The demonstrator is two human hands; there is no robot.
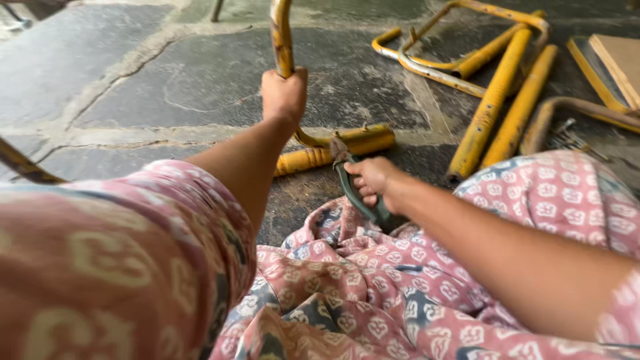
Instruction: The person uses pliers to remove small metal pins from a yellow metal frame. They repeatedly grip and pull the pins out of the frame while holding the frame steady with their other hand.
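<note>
My left hand (284,93) is wrapped tight around a bent yellow metal tube (283,40), fingers closed fully about it where the tube rises toward the top of the view. That tube curves down below my grip and runs into a short yellow bar (333,150) lying on the stone floor (133,73), its paint chipped and rusty in patches.

My right hand (373,180) is closed on the green handles of a pair of pliers (357,190), fingers curled over the upper handle and squeezing the two together. The metal nose of the pliers points up and left and sits right at the near side of the short yellow bar, just where the curved tube meets it; I cannot tell whether the nose actually bites anything there.

Both my forearms reach out over pink patterned cloth (373,300) that covers my lap and knees in the lower half of the view.

Further off to the right, well apart from my hands, a loose pile of yellow frame pieces (493,100) lies on the floor, long tubes leaning across a curved one. Beside them at the right edge sits a flat wooden board (617,60) with a yellow rim. The floor is dark grey stone with pale cracked joints
</note>
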